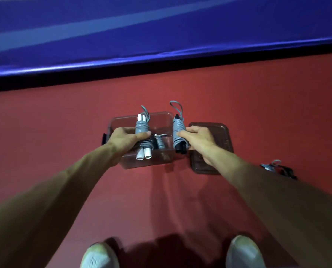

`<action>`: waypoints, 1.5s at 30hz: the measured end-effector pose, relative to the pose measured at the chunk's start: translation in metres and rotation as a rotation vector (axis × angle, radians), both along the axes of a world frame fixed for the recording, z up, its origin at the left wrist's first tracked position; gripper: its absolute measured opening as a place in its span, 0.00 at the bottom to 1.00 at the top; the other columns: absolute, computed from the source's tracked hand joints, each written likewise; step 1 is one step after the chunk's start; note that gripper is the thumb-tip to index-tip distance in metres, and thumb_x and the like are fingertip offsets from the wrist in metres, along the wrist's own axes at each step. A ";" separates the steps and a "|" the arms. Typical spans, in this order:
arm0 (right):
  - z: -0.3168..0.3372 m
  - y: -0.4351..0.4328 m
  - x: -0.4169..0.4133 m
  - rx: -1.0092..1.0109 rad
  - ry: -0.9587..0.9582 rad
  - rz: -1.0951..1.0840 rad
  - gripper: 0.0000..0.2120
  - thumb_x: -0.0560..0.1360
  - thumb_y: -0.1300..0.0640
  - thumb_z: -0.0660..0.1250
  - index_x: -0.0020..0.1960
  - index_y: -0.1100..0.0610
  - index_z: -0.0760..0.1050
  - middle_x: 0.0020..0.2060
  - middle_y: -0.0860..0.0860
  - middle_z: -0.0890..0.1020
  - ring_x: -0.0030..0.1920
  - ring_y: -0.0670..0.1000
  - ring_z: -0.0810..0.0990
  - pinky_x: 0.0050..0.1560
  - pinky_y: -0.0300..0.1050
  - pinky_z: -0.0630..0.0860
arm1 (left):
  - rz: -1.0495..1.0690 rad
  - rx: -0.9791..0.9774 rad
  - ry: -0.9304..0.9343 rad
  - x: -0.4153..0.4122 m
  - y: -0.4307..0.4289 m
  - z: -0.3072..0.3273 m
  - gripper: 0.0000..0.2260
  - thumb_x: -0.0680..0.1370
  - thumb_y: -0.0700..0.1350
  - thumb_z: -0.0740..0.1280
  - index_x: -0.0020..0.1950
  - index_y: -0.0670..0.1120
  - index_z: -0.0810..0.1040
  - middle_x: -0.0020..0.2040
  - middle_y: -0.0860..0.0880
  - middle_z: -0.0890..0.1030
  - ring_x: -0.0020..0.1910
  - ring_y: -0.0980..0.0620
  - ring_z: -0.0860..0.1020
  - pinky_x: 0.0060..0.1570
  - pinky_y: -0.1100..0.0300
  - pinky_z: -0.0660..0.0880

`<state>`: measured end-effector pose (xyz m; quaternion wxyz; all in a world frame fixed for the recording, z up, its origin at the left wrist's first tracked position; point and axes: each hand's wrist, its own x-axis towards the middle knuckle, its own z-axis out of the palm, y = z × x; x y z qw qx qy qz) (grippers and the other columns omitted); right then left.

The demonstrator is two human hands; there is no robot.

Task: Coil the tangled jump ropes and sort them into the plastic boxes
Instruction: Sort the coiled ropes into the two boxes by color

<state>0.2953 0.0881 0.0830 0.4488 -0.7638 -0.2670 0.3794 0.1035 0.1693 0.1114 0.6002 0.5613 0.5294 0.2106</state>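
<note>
2 coiled ropes, 1 per hand, at the box.
The left hand [126,137] has its grip closed round a grey rope wound on white handles [141,128] above the clear plastic box [147,162]. The right hand [198,140] holds a grey rope wound on black handles [177,125] at the box's right wall. Between the grips a small coiled bundle [160,141] lies inside; right of the right grip, a flat plastic lid [219,136] and a loose tangled rope [275,165] lie on the red floor [180,190].

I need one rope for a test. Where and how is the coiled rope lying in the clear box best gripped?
Grip the coiled rope probably round its grey wrapped middle, reaching down through the open top of the box: the walls block every side, and the wraps hold the bundle together there.
</note>
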 end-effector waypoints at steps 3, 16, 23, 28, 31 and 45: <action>-0.018 0.033 -0.016 -0.031 -0.003 0.058 0.22 0.51 0.41 0.71 0.38 0.55 0.82 0.38 0.52 0.86 0.43 0.53 0.85 0.49 0.59 0.81 | 0.001 0.044 0.152 -0.008 0.032 -0.023 0.14 0.72 0.50 0.75 0.50 0.41 0.84 0.41 0.46 0.85 0.33 0.54 0.81 0.35 0.62 0.78; -0.068 0.119 -0.031 -0.184 -0.152 0.252 0.18 0.69 0.51 0.74 0.52 0.63 0.81 0.48 0.59 0.84 0.50 0.56 0.83 0.52 0.55 0.80 | -0.052 0.100 0.480 0.012 0.111 -0.105 0.15 0.72 0.55 0.75 0.41 0.42 0.83 0.35 0.47 0.82 0.30 0.53 0.76 0.34 0.60 0.73; -0.086 0.137 -0.032 -0.300 -0.182 0.459 0.14 0.73 0.58 0.69 0.57 0.64 0.79 0.52 0.59 0.83 0.51 0.59 0.83 0.54 0.56 0.79 | -0.182 0.153 0.712 0.020 0.116 -0.121 0.19 0.74 0.55 0.72 0.56 0.42 0.82 0.52 0.42 0.83 0.52 0.44 0.81 0.46 0.57 0.75; -0.074 0.130 -0.031 -0.293 -0.278 0.504 0.14 0.75 0.66 0.62 0.58 0.64 0.78 0.58 0.60 0.80 0.59 0.60 0.78 0.59 0.53 0.76 | -0.272 0.146 0.905 0.026 0.106 -0.110 0.18 0.81 0.51 0.63 0.61 0.38 0.78 0.60 0.39 0.80 0.59 0.40 0.78 0.49 0.56 0.72; -0.063 0.123 -0.029 -0.232 -0.298 0.512 0.13 0.75 0.66 0.61 0.56 0.63 0.80 0.56 0.59 0.82 0.57 0.60 0.79 0.59 0.52 0.76 | -0.203 0.198 0.925 0.030 0.099 -0.097 0.17 0.79 0.49 0.63 0.60 0.38 0.78 0.60 0.36 0.79 0.59 0.37 0.77 0.51 0.54 0.73; -0.065 -0.008 0.070 0.113 -0.639 0.050 0.17 0.71 0.71 0.61 0.54 0.56 0.80 0.46 0.49 0.74 0.49 0.51 0.79 0.57 0.41 0.72 | -0.237 0.260 0.063 0.134 -0.027 -0.045 0.09 0.69 0.42 0.65 0.47 0.51 0.78 0.42 0.48 0.78 0.41 0.49 0.76 0.49 0.56 0.74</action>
